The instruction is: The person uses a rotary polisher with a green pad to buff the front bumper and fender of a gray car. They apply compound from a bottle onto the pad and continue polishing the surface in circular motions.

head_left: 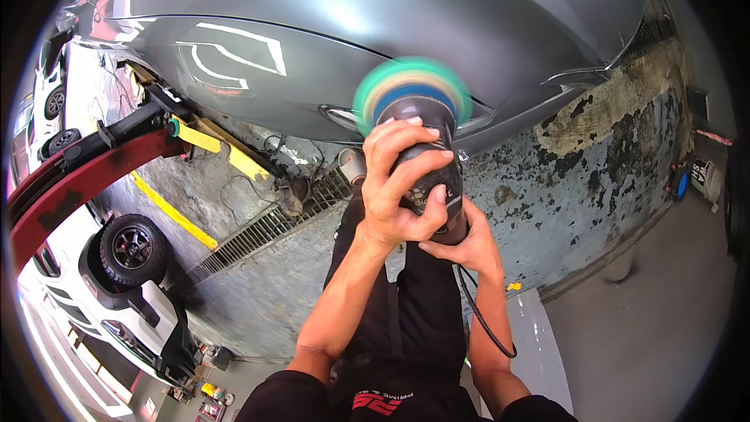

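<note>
Both my hands hold a black polishing machine (pixel 433 174) in the middle of the view. My left hand (pixel 400 187) is wrapped round the machine's head, fingers spread over the top. Farther back, my right hand (pixel 473 244) grips the rear body, its fingers partly hidden behind the tool. The green foam pad (pixel 380 78) at the front is smeared, as if spinning, and lies against or just in front of the dark grey car panel (pixel 312 47); contact cannot be made out. A black power cord (pixel 483 320) hangs from the machine along my right forearm.
A red lift arm (pixel 101 172) with a yellow bar (pixel 207 141) stands at the left. Beyond it is a white vehicle (pixel 125 320) with a black wheel (pixel 134 248). A floor grate (pixel 250 234) runs across the worn grey floor (pixel 539 203). Loose cables lie near the car.
</note>
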`<state>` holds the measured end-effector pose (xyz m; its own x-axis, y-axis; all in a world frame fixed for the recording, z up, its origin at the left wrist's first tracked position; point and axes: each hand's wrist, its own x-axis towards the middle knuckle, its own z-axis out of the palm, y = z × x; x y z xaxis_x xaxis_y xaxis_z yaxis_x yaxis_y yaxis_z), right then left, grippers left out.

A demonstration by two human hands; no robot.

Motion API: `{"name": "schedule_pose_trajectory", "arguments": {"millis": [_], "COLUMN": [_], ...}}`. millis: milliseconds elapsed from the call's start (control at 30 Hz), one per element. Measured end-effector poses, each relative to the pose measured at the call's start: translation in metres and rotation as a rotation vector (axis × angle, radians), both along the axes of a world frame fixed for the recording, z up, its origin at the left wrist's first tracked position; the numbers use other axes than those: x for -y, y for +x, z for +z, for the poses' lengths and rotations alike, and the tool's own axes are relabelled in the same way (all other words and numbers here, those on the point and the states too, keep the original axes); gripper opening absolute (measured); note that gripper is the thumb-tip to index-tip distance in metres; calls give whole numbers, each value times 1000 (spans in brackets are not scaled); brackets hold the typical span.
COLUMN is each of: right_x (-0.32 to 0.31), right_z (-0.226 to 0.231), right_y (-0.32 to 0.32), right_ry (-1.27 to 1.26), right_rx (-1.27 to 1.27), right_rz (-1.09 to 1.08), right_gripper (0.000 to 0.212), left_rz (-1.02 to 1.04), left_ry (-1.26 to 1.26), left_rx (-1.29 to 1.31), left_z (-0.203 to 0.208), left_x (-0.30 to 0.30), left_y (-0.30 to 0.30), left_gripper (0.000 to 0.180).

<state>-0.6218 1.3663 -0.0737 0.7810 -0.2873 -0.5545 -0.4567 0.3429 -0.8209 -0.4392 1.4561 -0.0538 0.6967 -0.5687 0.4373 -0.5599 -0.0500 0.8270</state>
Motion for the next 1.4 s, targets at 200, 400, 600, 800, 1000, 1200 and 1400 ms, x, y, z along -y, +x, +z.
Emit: {"name": "schedule_pose_trajectory", "arguments": {"millis": [200, 400, 600, 800, 1000, 1200, 1400], "right_x": [-8, -28, -43, -55, -56, -52, -39], "right_z": [9, 12, 26, 34, 35, 29, 18], "right_y": [39, 62, 100, 123, 124, 107, 71], "right_ry": [-70, -71, -181, -236, -239, -207, -156], "right_rx": [44, 31, -14, -53, -76, -29, 2], "right_rz": [14, 26, 134, 181, 195, 148, 75], "right_gripper": [73, 71, 77, 77, 78, 82, 84], "left_rz": [3, 40, 109, 165, 184, 169, 45], "left_ry": [-50, -70, -102, -144, -161, -126, -67], "left_rx": [11, -7, -21, -43, -59, -61, -40], "left_z": [2, 1, -3, -11, -15, -10, -2], "left_x": [-11, -34, -67, -87, -90, -79, -49], "left_y": [34, 60, 89, 104, 102, 91, 68], "left_gripper": [37, 37, 36, 38, 39, 38, 37]}}
